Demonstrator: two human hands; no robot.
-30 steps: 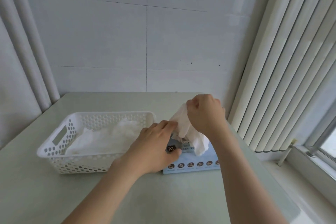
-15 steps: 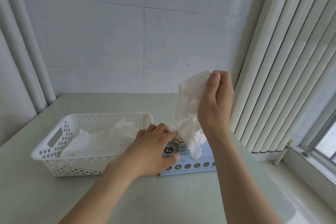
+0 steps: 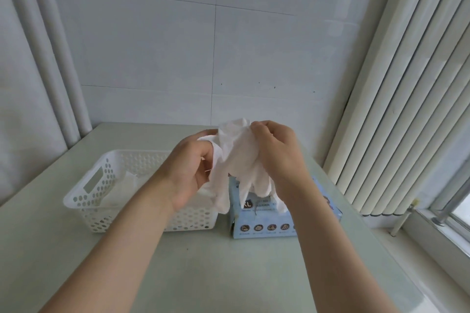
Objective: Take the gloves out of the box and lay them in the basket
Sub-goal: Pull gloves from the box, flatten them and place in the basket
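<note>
A thin white glove hangs in the air above the light blue glove box, its fingers dangling down over the box top. My right hand pinches the glove's upper edge. My left hand grips its left side, over the gap between box and basket. The white perforated basket stands left of the box, touching it or nearly so. Several white gloves lie inside it, partly hidden by my left forearm.
Box and basket sit on a pale green table against a tiled wall. White vertical blinds hang close on the right, with a window sill below. Two white pipes run up the left corner.
My left hand has left the box top and risen to take the glove's left side. My right hand has come down and left with the glove, which is now free of the box.
</note>
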